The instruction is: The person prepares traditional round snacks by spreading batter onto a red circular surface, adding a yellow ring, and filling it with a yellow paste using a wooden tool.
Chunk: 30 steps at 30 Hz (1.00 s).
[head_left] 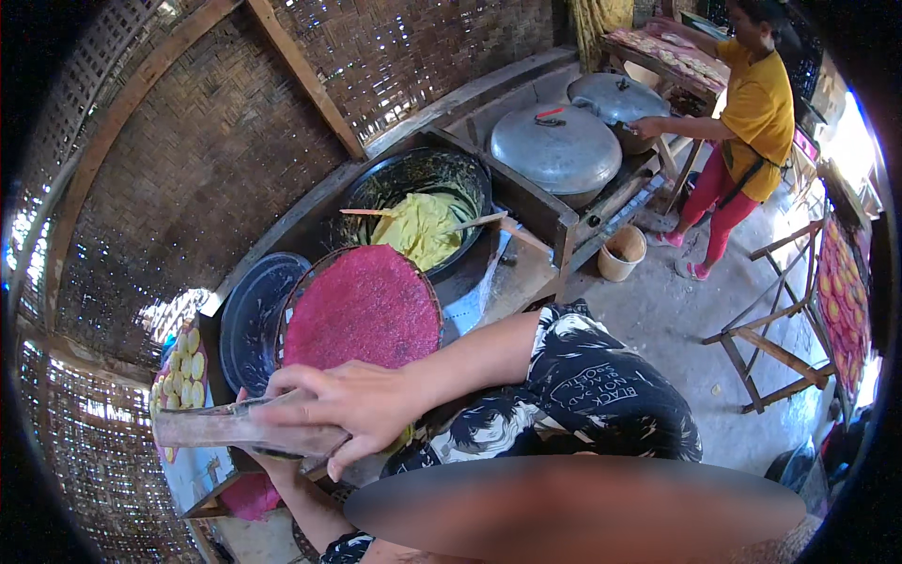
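A clear glass bottle (221, 430) lies on its side, its narrow neck toward the left. My right hand (348, 404) reaches across from the right with its fingers wrapped over the bottle's body. Under the bottle is my left hand (272, 465), mostly hidden; only a fingertip and the part near the wrist show. What the left fingers hold cannot be made out. Just beyond my hands is a round woven tray (438, 293) covered with a pink cloth (362, 305). A dark blue basin (246, 315) stands beside it on the left.
Yellow dough (423, 226) with wooden sticks fills part of a large dark basin (481, 177). Two lidded metal pots (554, 146) stand farther right. A person in a yellow shirt (756, 103) touches the rear pot. Flat yellow pieces (183, 371) lie left; a bucket (620, 258) stands on the floor.
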Available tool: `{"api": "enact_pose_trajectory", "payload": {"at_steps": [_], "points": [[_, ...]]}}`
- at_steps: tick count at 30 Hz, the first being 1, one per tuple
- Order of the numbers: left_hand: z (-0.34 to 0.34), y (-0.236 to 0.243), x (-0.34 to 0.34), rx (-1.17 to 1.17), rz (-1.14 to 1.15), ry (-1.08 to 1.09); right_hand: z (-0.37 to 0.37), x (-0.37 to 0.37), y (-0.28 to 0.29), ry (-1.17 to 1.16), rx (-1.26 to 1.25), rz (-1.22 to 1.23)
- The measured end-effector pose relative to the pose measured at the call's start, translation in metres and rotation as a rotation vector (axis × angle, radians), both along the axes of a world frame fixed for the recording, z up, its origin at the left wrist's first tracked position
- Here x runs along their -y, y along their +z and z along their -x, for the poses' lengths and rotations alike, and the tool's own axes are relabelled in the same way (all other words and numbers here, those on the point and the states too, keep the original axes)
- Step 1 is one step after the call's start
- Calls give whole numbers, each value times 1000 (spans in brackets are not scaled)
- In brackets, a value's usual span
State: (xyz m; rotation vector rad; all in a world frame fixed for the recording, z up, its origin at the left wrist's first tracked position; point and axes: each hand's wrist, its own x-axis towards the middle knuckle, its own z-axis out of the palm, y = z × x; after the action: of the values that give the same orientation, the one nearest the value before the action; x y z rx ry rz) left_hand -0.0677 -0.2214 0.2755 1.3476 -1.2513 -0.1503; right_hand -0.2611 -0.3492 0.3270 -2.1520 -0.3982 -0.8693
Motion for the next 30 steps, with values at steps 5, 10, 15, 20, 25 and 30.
{"api": "enact_pose_trajectory", "payload": {"at_steps": [5, 10, 15, 20, 25, 30], "points": [[-2, -1, 2, 37, 43, -40, -6, 16, -20, 209, -313, -225], [-7, -10, 4, 105, 31, -64, -9, 18, -39, 904, -521, -761], [-14, -26, 2, 189, 34, 88, -15, 18, -53, 1049, -581, -884], [0, 0, -4, 759, -193, 289, -15, 19, -56, 1026, -541, -903], [3, 27, -9, 642, -470, 253, -5, 29, -52, 995, -617, -872], [61, 91, 26, -798, 559, -4, -3, 39, -70, 1154, -955, -988]]}}
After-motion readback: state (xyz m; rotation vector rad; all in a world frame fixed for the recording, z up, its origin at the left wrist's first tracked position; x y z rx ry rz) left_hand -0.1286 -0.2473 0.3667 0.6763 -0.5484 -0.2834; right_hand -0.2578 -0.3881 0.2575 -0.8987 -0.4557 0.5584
